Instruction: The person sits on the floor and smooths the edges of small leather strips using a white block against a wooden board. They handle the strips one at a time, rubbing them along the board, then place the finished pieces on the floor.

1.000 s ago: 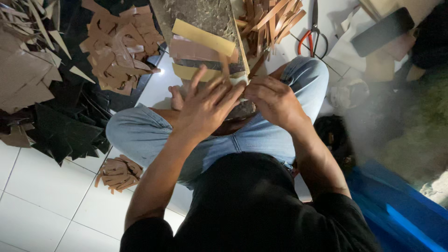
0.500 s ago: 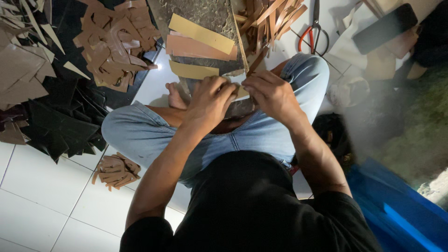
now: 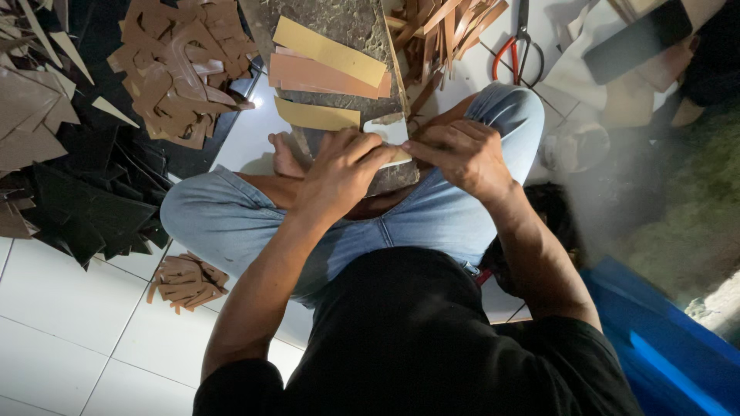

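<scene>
I sit cross-legged in blue jeans with a dark stone slab [image 3: 347, 31] on my lap. My left hand [image 3: 343, 173] and my right hand [image 3: 462, 154] press together on a pale strip [image 3: 389, 132] at the slab's near end, fingers curled over it. What the right hand's fingers hold is hidden. Farther up the slab lie a yellow strip [image 3: 327, 50], a pink-tan strip [image 3: 320, 75] and another yellow strip [image 3: 316, 115].
A heap of brown cut pieces [image 3: 181, 62] and dark sheets [image 3: 77, 208] lie at the left. Thin brown strips [image 3: 439, 27] and red-handled scissors [image 3: 516, 50] sit beyond the slab. A small brown pile [image 3: 185, 281] rests on white tiles. A blue container [image 3: 663, 347] is at the right.
My left hand, spread open a second ago, has closed down onto the pale strip. Both hands have drawn closer together on the slab.
</scene>
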